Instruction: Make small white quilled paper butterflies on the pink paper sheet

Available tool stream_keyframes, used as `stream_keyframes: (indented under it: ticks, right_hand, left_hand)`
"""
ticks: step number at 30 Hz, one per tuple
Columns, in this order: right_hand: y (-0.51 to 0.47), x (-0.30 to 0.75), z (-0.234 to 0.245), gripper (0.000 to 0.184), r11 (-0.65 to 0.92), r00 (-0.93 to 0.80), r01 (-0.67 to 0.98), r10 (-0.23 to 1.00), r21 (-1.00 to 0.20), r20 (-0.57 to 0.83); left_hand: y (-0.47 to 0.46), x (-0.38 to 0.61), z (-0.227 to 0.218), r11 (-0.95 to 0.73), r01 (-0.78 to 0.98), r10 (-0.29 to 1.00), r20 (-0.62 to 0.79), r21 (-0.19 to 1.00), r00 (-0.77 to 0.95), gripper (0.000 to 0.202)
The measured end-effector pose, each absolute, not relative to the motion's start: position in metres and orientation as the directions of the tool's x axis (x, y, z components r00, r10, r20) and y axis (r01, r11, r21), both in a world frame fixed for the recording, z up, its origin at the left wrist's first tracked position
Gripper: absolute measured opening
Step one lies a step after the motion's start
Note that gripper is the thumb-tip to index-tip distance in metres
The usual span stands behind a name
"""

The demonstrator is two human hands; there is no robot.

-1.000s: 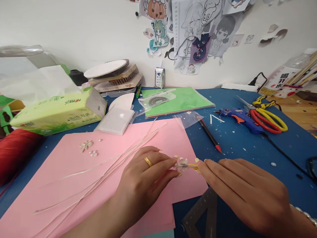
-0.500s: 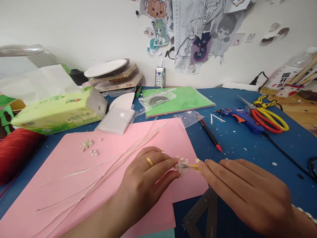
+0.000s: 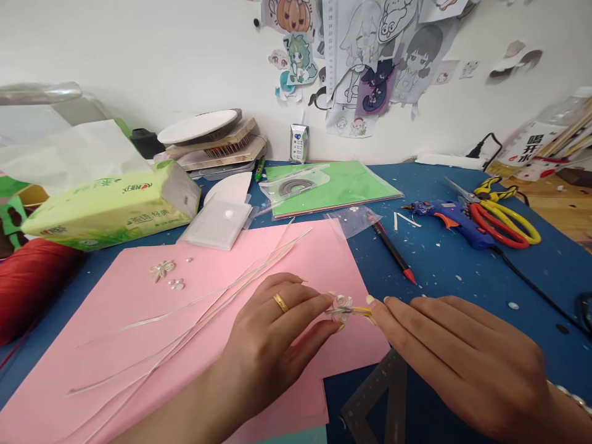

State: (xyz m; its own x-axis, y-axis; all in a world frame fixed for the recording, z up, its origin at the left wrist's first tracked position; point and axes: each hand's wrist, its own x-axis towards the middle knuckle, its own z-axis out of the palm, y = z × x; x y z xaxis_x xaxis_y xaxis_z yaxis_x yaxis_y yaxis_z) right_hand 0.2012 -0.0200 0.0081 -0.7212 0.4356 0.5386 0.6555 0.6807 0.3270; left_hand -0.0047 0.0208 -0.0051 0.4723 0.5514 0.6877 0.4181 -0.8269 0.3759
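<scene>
Blue mat point(image 3: 462, 271): the whole desk is covered by it; paper specks are scattered across it.
Pink sheet point(image 3: 139, 320): laid flat at the near middle; the work is done over its right edge.
Tissue pack point(image 3: 111, 206): green, at far left, torn open at its right end, with white tissue visible inside.
Green paper sleeve point(image 3: 342, 185): a clear sleeve in which green sheets are held, with a small clear bag of coiled strip laid on top.
White strips point(image 3: 194, 308): long, thin, fanned loosely across the pink sheet.
Left hand point(image 3: 272, 336): fingertips are pinched together on the quilled coil.
Right hand point(image 3: 457, 357): fingertips are closed on the yellow tool.
Yellow tool point(image 3: 361, 309): held level, its tip at the coil.
Quilled coil point(image 3: 341, 306): small, white, held between both hands just above the pink sheet.
Step, as judged: the coil appears to be shaped or eased off the tool tip.
Next move, as judged: a light, steady pinch is called for, so that the coil is not sprung open.
</scene>
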Motion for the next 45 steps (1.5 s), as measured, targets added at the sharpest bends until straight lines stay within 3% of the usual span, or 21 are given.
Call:
stream_keyframes:
  ticks: [37, 41, 45]
  right_hand:
    - [-0.0226, 0.2025, 0.0081, 0.02, 0.695, -0.728, 0.642, 0.42, 0.325, 0.541]
    - [-0.02, 0.2028, 0.0096, 0.02, 0.687, -0.746, 0.633, 0.419, 0.355, 0.518]
    - [-0.0128, 0.2053, 0.0117, 0.018, 0.674, -0.759, 0.629, 0.424, 0.388, 0.493]
  left_hand:
    - [0.0191, -0.0037, -0.0086, -0.835, 0.39, 0.542, 0.705, 0.389, 0.457, 0.017]
    - [0.0215, -0.005, -0.0065, -0.808, 0.447, 0.581, 0.642, 0.384, 0.5, 0.014]
    - [0.0282, -0.0109, -0.0051, -0.762, 0.574, 0.632, 0.531, 0.298, 0.564, 0.027]
